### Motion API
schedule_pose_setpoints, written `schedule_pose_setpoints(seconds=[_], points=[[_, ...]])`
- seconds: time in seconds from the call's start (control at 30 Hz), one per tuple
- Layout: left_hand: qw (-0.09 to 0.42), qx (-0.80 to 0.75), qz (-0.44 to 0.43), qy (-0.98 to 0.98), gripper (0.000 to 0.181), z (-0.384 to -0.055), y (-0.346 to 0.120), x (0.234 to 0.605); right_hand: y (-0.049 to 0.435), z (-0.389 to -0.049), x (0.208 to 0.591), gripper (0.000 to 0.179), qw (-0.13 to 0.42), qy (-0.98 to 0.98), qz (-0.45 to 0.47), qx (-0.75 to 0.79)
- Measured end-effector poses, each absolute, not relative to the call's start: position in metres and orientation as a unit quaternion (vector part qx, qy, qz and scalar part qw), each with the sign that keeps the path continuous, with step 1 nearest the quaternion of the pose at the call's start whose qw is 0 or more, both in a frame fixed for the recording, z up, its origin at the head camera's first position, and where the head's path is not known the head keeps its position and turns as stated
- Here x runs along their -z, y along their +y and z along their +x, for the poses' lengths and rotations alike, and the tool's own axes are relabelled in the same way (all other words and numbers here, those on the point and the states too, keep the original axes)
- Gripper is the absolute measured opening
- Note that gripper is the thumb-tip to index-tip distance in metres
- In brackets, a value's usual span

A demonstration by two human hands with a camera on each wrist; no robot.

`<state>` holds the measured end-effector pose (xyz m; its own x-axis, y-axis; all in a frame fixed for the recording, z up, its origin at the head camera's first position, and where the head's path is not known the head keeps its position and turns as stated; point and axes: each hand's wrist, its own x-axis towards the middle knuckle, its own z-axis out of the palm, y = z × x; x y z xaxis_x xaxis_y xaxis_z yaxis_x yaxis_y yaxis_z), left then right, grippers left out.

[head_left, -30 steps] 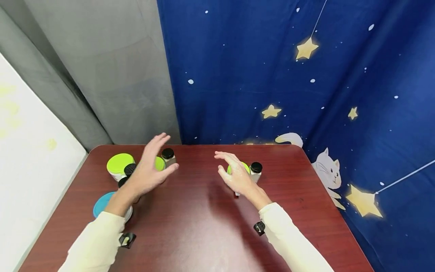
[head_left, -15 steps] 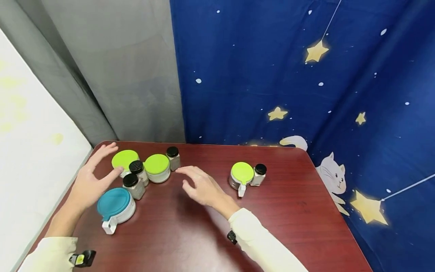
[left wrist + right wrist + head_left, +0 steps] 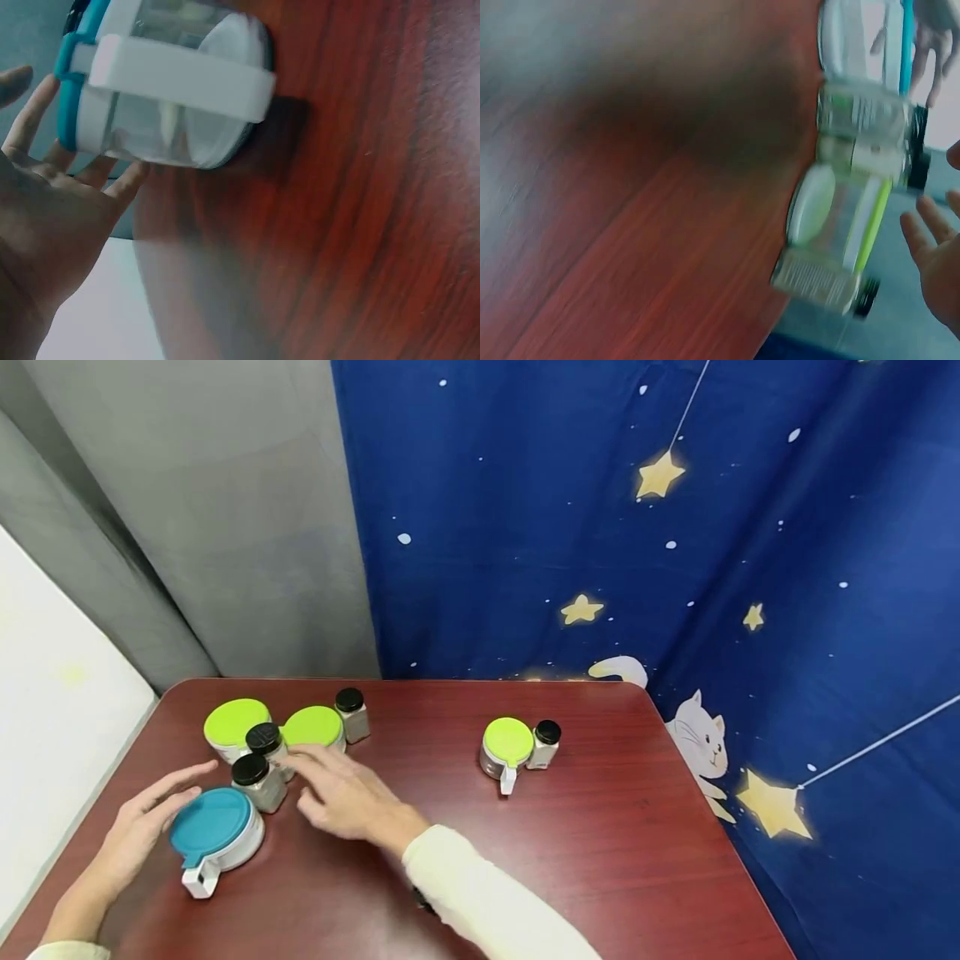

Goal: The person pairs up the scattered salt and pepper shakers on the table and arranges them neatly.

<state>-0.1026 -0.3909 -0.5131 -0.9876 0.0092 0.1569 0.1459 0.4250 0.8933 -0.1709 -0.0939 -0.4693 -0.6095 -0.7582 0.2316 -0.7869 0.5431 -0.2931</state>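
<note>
My left hand is at the left side of a clear jar with a blue lid and a white handle, fingers extended. In the left wrist view, the fingers spread behind the blue-lidded jar, close to its lid. My right hand reaches left over the table, fingertips near two black-capped shaker jars. Partly behind this hand is a round jar with a lime-green lid. In the right wrist view, the right hand stands apart from the row of jars and grips nothing.
Another lime-lidded jar and a black-capped shaker stand at the back left. Farther right are a small handled jar with a lime lid and a shaker. A white wall borders the brown table.
Both hands have moved left and lower, the left from above the jars to beside the blue-lidded jar, the right from near the right-hand jars to the left group. The jars stay in place.
</note>
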Motion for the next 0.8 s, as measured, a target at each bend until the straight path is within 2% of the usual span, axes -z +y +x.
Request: schedule_pose_setpoints(seconds=[0.17,0.27,0.43,0.53,0.7,0.8], points=[[0.083,0.532,-0.074,-0.84,0.03,-0.099,-0.387,0.524,-0.131,-0.158,0.477,0.068,0.053,-0.898,0.435,-0.042],[0.105,0.505,-0.075,-0.853,0.025,-0.095,-0.379,0.528,-0.144,-0.154,0.485,0.075,0.039,-0.914,0.405,0.009],[0.106,0.458,-0.06,-0.88,0.028,-0.077,-0.369,0.526,-0.153,-0.154,0.496,0.08,0.024,-0.925,0.378,0.03],[0.079,0.426,-0.072,-0.899,0.047,-0.066,-0.37,0.523,-0.154,-0.156,0.496,0.072,0.042,-0.923,0.383,0.018],[0.024,0.438,-0.113,-0.891,0.094,-0.055,-0.371,0.525,-0.152,-0.161,0.496,0.052,0.09,-0.915,0.393,-0.03],[0.026,0.437,-0.134,-0.889,0.116,-0.052,-0.367,0.53,-0.15,-0.163,0.496,0.046,0.108,-0.911,0.394,-0.058]])
